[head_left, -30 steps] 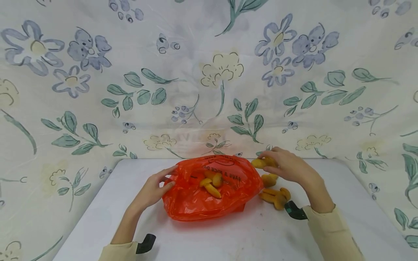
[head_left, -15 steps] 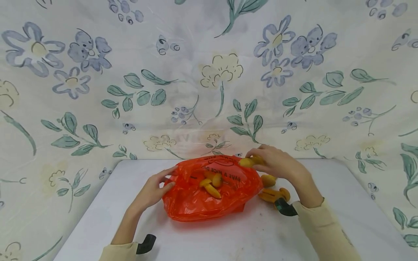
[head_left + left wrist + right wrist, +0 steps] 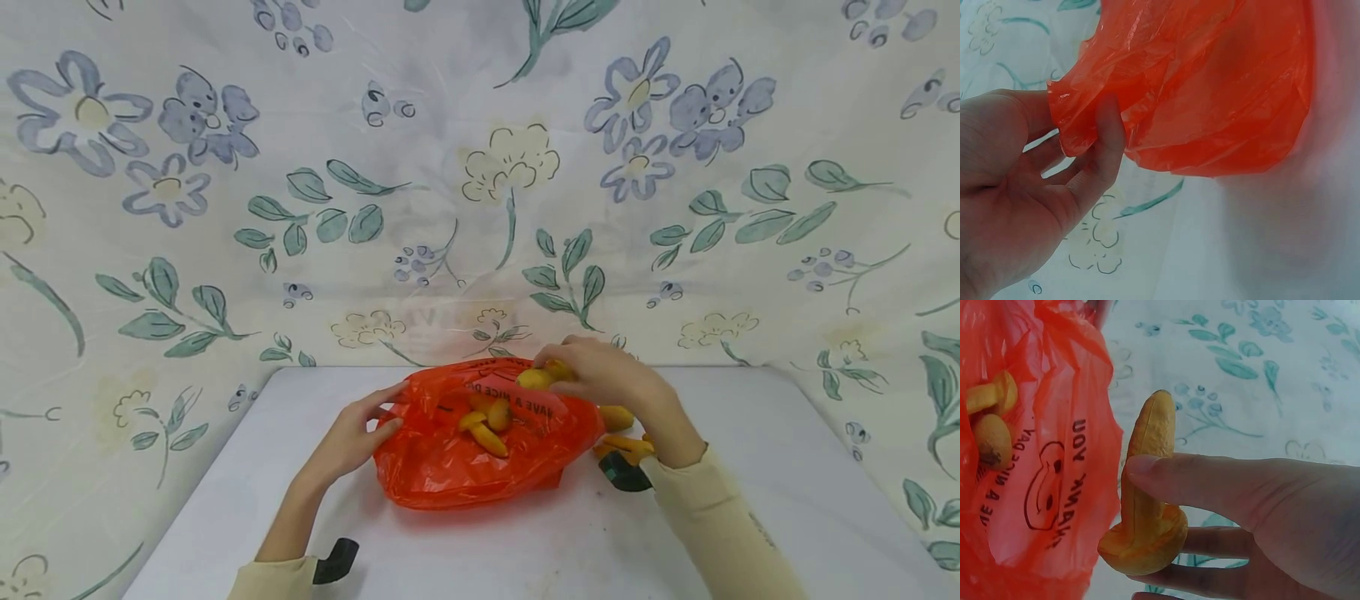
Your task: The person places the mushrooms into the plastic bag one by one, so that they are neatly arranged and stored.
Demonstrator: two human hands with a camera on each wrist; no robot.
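While the right hand (image 3: 600,371) pinches a yellow mushroom (image 3: 1142,515) between thumb and fingers, the left hand (image 3: 348,437) grips the left edge of a red plastic bag (image 3: 435,471), its thumb and fingers close together. The held mushroom has a plump, wrinkled stem with a crease down it, a darker tip, and a wide cap flaring at the other end; it is up at the far right of the bag, and whether it touches the plastic I cannot tell. Thin, crumpled and see-through, the bag lies on a white table (image 3: 480,558), black lettering and a cartoon face showing backwards on it. At least two loose mushrooms (image 3: 483,425) sit near its middle, one rounded with dark patches. To the right of the bag, more mushrooms (image 3: 617,417) lie on the table, but the right arm and a black piece (image 3: 625,472) at its wrist cover parts of them, so their number is hard to make out. One left fingertip shows only dimly through the red film, and both wrist views cut the bag off. Compared with a second ago, the right hand and its mushroom have moved left, from beside the bag's right edge to over its far side; the left hand and the bag look unchanged.
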